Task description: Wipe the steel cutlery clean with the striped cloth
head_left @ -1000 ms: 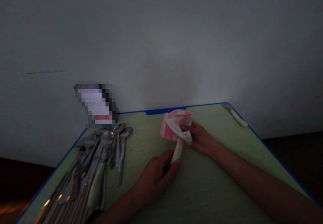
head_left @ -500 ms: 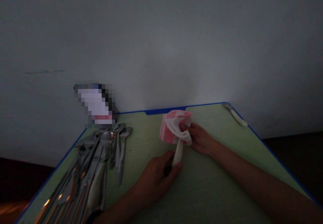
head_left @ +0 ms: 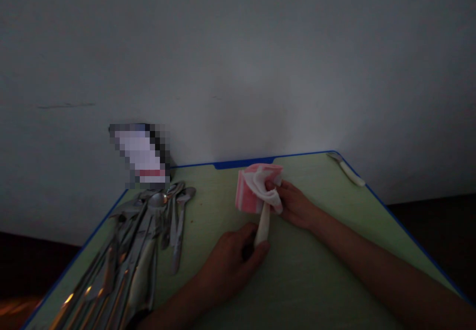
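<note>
My left hand (head_left: 232, 259) is closed round the white handle of a utensil (head_left: 263, 227) that points away from me over the green table (head_left: 320, 275). The utensil's far end is wrapped in a pink and white cloth (head_left: 256, 190), so that end is hidden. My right hand (head_left: 293, 203) pinches the cloth around it from the right.
Several metal spoons and other cutlery (head_left: 141, 250) lie in a heap at the table's left. A white-handled utensil (head_left: 347, 169) rests at the far right corner. A blurred object (head_left: 141, 155) leans on the wall at the back left. The table edge is blue.
The cloth and the utensil have shifted very slightly, with my right hand's fingers working on the cloth. My left hand has barely moved.
</note>
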Demonstrator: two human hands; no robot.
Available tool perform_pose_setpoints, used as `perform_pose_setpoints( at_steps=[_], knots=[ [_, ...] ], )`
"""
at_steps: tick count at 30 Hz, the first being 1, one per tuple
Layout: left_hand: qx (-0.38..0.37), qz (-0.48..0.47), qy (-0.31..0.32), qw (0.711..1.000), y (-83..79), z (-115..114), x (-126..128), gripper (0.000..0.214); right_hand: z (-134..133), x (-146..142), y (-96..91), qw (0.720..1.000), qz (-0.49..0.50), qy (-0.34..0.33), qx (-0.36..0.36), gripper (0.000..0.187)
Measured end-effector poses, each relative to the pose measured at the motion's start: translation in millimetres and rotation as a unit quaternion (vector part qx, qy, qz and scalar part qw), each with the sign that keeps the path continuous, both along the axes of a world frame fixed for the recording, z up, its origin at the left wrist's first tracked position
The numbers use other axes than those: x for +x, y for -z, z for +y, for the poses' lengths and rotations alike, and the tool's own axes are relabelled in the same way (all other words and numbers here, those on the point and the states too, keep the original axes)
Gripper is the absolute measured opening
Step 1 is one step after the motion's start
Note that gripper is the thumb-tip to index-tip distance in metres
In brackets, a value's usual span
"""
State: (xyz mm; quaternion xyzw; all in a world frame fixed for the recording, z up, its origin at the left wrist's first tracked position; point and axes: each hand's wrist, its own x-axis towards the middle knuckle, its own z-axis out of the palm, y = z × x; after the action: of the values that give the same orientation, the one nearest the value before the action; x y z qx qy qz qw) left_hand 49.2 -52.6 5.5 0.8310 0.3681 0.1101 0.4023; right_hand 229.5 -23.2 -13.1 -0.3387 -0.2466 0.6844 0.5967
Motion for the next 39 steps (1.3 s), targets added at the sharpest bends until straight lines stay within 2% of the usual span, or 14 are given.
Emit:
perform_pose_setpoints(
  at_steps=[16,31,39],
  knots=[
    [0.012,0.012,0.004,1.0,-2.8,0.6,0.2,0.026,-0.6,-0.2,1.2,1.0,-0.012,-0.014,0.008,0.022],
    [-0.012,0.004,0.014,1.0,-4.8,0.0,0.2,0.03,0.2,0.8,4.8,0.999,-0.024,-0.033,0.016,0.027],
    [-0.041,0.015,0.025,0.999,2.6,1.1,-1.3,0.038,1.2,1.4,6.0,0.999,-0.025,-0.037,0.008,0.026]
  ],
)
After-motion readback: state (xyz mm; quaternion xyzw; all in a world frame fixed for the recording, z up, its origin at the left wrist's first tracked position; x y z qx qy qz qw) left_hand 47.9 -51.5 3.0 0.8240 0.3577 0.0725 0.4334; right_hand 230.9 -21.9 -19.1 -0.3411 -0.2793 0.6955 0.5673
